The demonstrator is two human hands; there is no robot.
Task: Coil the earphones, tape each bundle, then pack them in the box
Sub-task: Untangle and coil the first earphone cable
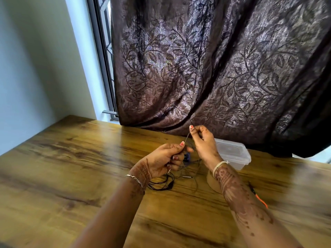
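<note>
Wooden table, dark leaf-patterned curtain, grilled window letting daylight in, pale wall

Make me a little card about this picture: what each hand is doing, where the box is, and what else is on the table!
left hand: grips the thin earphone wire, fingers curled
right hand: pinches the same wire higher up
other earphones: black wires lying loose on the table by the left wrist
box: clear plastic, behind the right hand, near the curtain
tape roll: brown, partly hidden by the right wrist
orange thing: beside the right forearm, too blurry to name
</note>
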